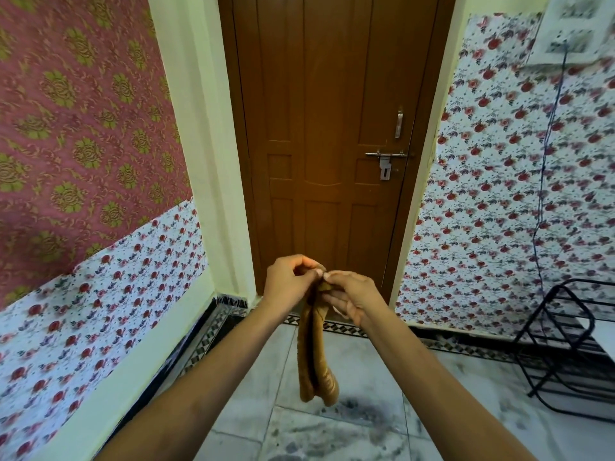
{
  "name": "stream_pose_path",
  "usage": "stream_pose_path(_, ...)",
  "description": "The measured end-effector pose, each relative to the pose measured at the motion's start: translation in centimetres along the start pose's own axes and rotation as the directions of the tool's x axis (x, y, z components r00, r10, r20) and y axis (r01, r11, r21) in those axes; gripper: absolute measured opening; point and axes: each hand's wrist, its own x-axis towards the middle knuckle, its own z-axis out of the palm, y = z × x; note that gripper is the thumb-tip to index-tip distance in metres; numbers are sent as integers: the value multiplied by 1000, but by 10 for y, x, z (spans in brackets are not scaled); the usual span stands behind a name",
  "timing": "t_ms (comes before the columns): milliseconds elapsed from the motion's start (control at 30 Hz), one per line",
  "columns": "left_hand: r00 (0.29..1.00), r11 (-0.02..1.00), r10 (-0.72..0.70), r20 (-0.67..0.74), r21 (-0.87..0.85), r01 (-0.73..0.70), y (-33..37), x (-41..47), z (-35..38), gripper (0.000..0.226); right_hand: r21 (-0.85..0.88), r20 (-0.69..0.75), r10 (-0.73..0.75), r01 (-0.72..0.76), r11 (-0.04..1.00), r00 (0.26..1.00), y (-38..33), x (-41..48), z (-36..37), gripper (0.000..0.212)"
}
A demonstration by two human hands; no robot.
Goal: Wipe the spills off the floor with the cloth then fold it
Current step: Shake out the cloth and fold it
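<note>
I hold one brown cloth (pixel 316 347) up in front of me, gathered at its top edge and hanging down in a long, narrow bunch of soft folds. It is a mustard-brown colour with a ribbed or striped band near its lower end, and it dangles in the air above the floor (pixel 332 427) without touching it. My two hands meet at the top of the cloth. My left hand (pixel 289 281) is curled nearly closed, thumb and fingertips pinching the upper edge. My right hand (pixel 352 299) is touching it fingertip to fingertip, thumb and forefinger nipped on the same edge, the other fingers loosely bent beneath and resting against the fabric. Both forearms reach forward from the bottom of the view.

Below the cloth, the floor is pale marbled tile with darker grey smudges, most visible just under the cloth's hanging end. Straight ahead stands one closed brown wooden door (pixel 332 128) with one metal sliding bolt (pixel 386 158) and one small handle above it. Floral wallpaper (pixel 499 194) covers the walls on both sides, with a pink and green patterned panel on the upper left. To my right stands one black metal rack (pixel 565 344), and a thin dark cord (pixel 545 161) hangs down the wall above it.
</note>
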Motion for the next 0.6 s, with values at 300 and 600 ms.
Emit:
stream_pose_path(300, 989, 988, 127, 72, 75, -132, 0, -7, -4, 9, 1, -21, -19, 19, 1000, 1000, -4, -2, -7, 18)
stream_pose_path(600, 981, 964, 190, 27, 187, -192, 6, -6, -11, 11, -78, 23, -107, 108, 991, 994, 1, -3, -14, 19)
